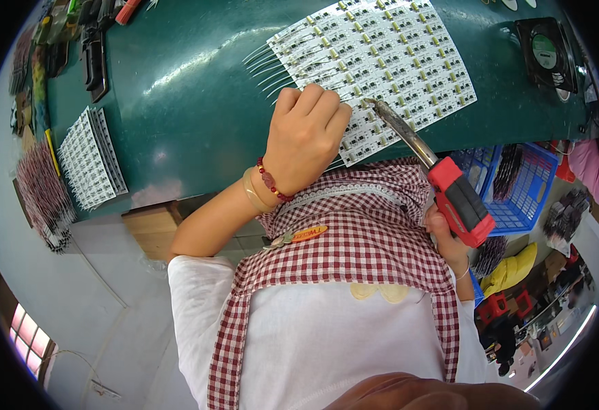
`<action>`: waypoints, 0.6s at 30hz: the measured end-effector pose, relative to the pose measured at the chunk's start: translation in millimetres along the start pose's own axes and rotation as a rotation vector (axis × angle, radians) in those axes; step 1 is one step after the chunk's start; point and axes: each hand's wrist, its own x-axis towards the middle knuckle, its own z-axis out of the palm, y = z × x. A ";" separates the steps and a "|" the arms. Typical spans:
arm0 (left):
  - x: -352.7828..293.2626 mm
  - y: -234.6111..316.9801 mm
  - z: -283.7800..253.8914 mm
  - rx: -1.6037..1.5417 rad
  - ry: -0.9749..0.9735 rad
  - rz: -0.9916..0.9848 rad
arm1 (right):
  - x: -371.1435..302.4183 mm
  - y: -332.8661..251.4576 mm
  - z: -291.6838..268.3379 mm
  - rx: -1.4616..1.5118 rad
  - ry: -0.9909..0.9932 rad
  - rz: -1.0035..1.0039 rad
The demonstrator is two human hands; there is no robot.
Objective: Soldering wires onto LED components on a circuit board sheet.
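Note:
A large white panel of small circuit boards [415, 55], dotted with black and yellowish parts, lies on the green table. Thin white wires [266, 70] stick out in a row from its left edge. My left hand [306, 133] rests over the panel's lower left edge, fingers curled together; whatever they pinch is hidden beneath them. My right hand [446, 236] grips a red and black soldering iron [453, 191] from below, partly hidden by its handle. The iron's metal tip touches or hovers just over the panel, right of my left fingers; I cannot tell which.
A stack of similar white panels [91, 160] lies at the table's left, beside a bundle of reddish wires [39, 184]. Tools [94, 55] lie at the far left. A black fan [547, 51] stands far right. Blue baskets [525, 195] are below the right edge.

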 end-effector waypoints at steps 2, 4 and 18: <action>0.0 0.6 -0.9 0.027 0.002 -0.008 | -0.4 2.5 0.5 -0.023 -0.001 -0.009; -0.1 1.5 0.9 0.032 0.039 -0.008 | -0.5 3.4 0.9 -0.044 0.001 -0.019; 1.6 7.7 5.3 0.021 0.027 -0.070 | -1.6 12.3 1.9 -0.095 -0.033 -0.024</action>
